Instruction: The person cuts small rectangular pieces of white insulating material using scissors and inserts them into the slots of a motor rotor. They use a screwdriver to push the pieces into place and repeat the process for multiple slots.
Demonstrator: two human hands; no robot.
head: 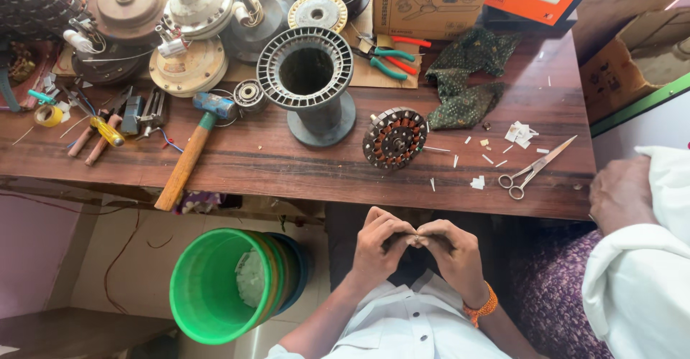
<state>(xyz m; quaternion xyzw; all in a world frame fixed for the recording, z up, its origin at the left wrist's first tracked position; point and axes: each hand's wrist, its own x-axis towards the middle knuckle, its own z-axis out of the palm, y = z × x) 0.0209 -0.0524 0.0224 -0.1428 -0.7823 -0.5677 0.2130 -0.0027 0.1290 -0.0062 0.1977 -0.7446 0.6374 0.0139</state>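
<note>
My left hand and my right hand meet over my lap, just below the front edge of the wooden workbench. Their fingertips pinch one small dark piece between them; it is too small to make out. On the bench just above my hands lies a round fan stator with copper windings. Small white paper slips are scattered to its right, next to a pair of scissors.
A large empty grey spool stands mid-bench. A hammer, screwdrivers, pliers, fan motor parts, a green cloth and cardboard boxes fill the bench. A green bucket sits on the floor. Another person's hand rests at the right.
</note>
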